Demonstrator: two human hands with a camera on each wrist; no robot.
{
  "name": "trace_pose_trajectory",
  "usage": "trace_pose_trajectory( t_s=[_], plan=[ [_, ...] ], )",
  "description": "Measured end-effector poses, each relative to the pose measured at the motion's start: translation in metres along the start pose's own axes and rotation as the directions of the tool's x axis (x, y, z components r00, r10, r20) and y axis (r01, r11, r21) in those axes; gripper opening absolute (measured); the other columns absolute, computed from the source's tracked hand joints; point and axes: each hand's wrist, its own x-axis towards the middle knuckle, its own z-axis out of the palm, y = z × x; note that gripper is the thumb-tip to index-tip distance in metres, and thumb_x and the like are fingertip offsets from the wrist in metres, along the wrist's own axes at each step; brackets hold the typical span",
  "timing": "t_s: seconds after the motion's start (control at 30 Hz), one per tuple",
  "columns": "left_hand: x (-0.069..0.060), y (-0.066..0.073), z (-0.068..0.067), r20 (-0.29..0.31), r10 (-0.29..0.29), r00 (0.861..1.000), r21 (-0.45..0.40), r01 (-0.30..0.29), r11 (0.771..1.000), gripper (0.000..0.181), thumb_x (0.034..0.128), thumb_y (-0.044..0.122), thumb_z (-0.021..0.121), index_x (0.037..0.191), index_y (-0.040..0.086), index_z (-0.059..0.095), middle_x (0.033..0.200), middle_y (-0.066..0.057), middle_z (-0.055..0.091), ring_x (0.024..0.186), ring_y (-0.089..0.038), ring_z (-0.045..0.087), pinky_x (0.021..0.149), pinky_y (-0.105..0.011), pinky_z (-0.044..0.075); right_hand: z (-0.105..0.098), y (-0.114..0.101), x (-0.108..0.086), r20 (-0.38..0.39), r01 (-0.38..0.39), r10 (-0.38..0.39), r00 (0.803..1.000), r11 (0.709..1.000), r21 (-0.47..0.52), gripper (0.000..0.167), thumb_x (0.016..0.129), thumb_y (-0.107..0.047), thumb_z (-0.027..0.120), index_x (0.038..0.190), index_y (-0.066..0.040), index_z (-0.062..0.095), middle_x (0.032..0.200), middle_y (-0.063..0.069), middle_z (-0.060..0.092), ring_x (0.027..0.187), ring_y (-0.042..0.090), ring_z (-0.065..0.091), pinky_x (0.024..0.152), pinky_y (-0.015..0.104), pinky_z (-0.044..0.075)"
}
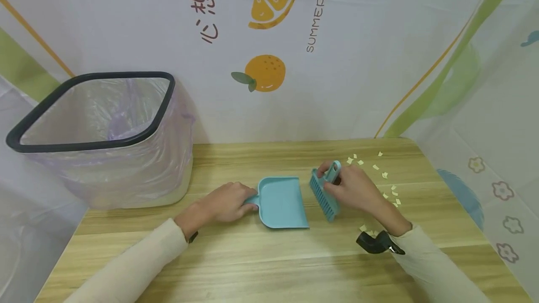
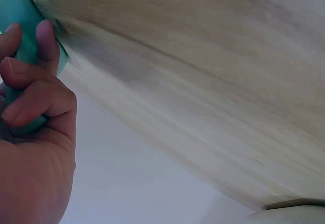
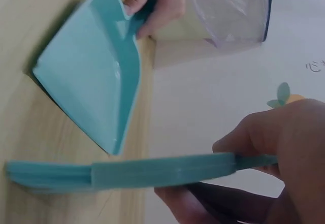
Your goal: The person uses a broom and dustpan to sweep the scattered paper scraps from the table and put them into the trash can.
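Observation:
A light-blue dustpan [image 1: 281, 202] lies on the wooden table, its straight edge facing right and nothing visible in it. My left hand [image 1: 230, 201] grips its short handle from the left; the left wrist view shows the fingers curled round that handle. Just right of the dustpan, my right hand [image 1: 351, 185] holds a matching blue brush [image 1: 326, 195], bristles toward the dustpan. The right wrist view shows the brush [image 3: 162, 172] edge-on, a small gap from the dustpan [image 3: 91, 71]. Small pale-yellow paper scraps [image 1: 375, 167] lie scattered beyond and right of the right hand.
A bin [image 1: 181, 181] with a black rim and a clear purplish liner stands at the table's back left. A white printed curtain [image 1: 345, 97] hangs behind the table [image 1: 252, 265]. A black strap piece [image 1: 379, 243] sits at the right wrist, near more scraps.

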Motion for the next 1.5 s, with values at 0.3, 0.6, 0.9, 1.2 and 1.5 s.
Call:
trace_pose_trajectory(
  t_s=[0.3,0.6,0.9,1.2,1.5],
  plan=[
    [0.003,0.006,0.000,0.004,-0.030,1.000,0.014,0.030,0.999,0.025,0.1079,0.019,0.071,0.086,0.016,0.059,0.070,0.011,0.043,0.063,-0.003,0.041,0.060,-0.025,0.040,-0.033,0.006,-0.011,-0.049,-0.079,0.077,0.996,0.996,-0.049,0.019,0.101,-0.009,0.065,0.116,-0.008,0.075,0.099,0.014,0.078,0.075,0.018,0.070,0.061,0.035,0.056],
    [0.004,0.007,-0.001,0.000,-0.060,0.998,0.033,0.060,0.998,0.017,0.1077,0.018,0.072,0.093,0.011,0.067,0.071,0.009,0.048,0.062,-0.004,0.042,0.058,-0.025,0.039,-0.063,0.017,-0.044,-0.119,-0.199,0.180,0.976,0.964,-0.178,0.025,0.100,-0.014,0.061,0.118,-0.004,0.074,0.091,0.007,0.078,0.064,0.013,0.059,0.053,0.032,0.044],
    [0.002,0.007,0.000,0.008,-0.068,0.998,0.027,0.067,0.997,0.016,0.1076,0.019,0.073,0.094,0.011,0.068,0.070,0.010,0.047,0.063,-0.005,0.042,0.059,-0.026,0.039,-0.079,0.029,-0.084,-0.131,-0.286,0.256,0.958,0.882,-0.373,0.013,0.099,-0.018,0.065,0.100,-0.006,0.072,0.068,-0.008,0.065,0.059,0.014,0.054,0.054,0.035,0.040],
    [0.003,0.007,-0.002,0.018,-0.063,0.998,0.034,0.062,0.998,0.016,0.1080,0.019,0.072,0.095,0.011,0.067,0.071,0.009,0.048,0.063,-0.006,0.042,0.059,-0.026,0.039,-0.075,0.041,-0.107,-0.069,-0.325,0.331,0.941,0.831,-0.452,0.026,0.100,-0.030,0.064,0.079,-0.016,0.057,0.055,-0.006,0.044,0.053,0.018,0.042,0.049,0.035,0.034],
    [0.003,0.008,-0.001,0.028,-0.078,0.997,0.032,0.077,0.997,0.015,0.1082,0.021,0.072,0.098,0.010,0.069,0.073,0.009,0.051,0.064,-0.006,0.044,0.062,-0.028,0.042,-0.052,0.035,-0.085,-0.074,-0.297,0.292,0.953,0.869,-0.395,0.037,0.100,-0.036,0.073,0.077,-0.015,0.053,0.057,-0.006,0.040,0.052,0.016,0.041,0.048,0.034,0.033]
  ],
)
